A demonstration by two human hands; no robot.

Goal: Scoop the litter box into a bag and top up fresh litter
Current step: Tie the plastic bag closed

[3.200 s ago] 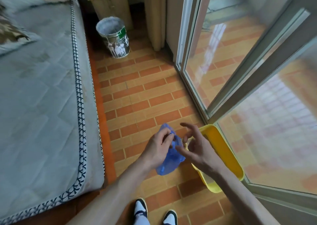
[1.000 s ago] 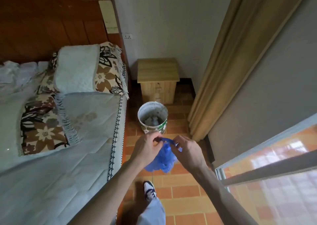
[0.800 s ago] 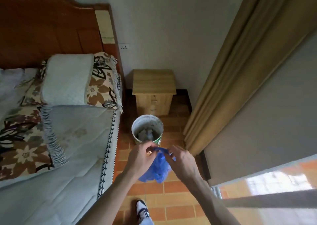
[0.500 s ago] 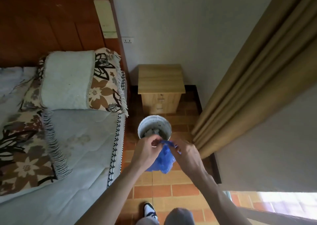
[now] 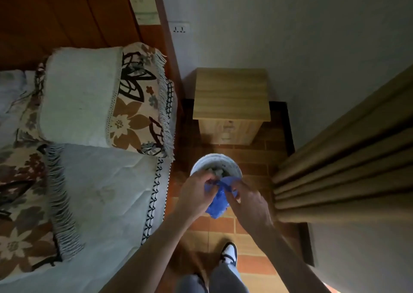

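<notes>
A small blue plastic bag (image 5: 218, 203) hangs between my two hands, bulging at the bottom. My left hand (image 5: 195, 195) pinches its top on the left side. My right hand (image 5: 248, 203) pinches the top on the right side, fingers curled into the plastic. The bag hangs just in front of a white round bucket (image 5: 215, 159) that stands on the brick-pattern floor, with some crumpled waste inside. The litter box is out of view.
A bed with a grey quilt (image 5: 107, 194) and patterned pillows fills the left. A wooden nightstand (image 5: 231, 100) stands against the wall behind the bucket. Tan curtains (image 5: 348, 169) hang at the right. My shoe (image 5: 229, 252) is on the floor below.
I have walked from the yellow litter box by the glass door to the bucket beside the bed. Both hands kept hold of the blue bag and now hold it at the bucket's rim.
</notes>
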